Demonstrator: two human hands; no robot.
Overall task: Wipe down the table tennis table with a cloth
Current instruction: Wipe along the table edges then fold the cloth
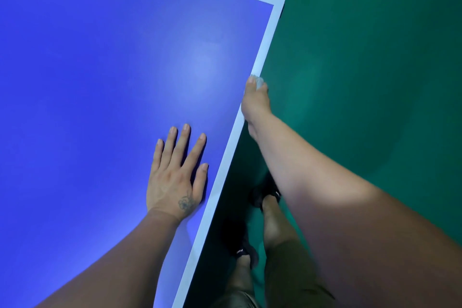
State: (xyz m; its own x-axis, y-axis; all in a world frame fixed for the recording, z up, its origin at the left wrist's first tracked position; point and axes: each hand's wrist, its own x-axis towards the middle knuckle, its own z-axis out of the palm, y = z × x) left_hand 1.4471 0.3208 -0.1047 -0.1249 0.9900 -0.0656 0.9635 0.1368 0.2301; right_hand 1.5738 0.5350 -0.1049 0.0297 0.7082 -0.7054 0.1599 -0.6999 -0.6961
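Observation:
The blue table tennis table (100, 82) fills the left of the head view, with a white border line along its right edge (262, 57) and far edge. My left hand (177, 175) lies flat on the blue surface near that edge, fingers spread, holding nothing. My right hand (255, 102) grips the table's right edge, thumb on the white line, fingers curled below. A small pale cloth (259, 81) peeks out at the fingertips, mostly hidden by the hand.
The table's corner (280, 2) lies at the upper right. Green floor (375, 82) spreads to the right of the table. My legs and dark shoes (265, 195) stand on it beside the table's edge.

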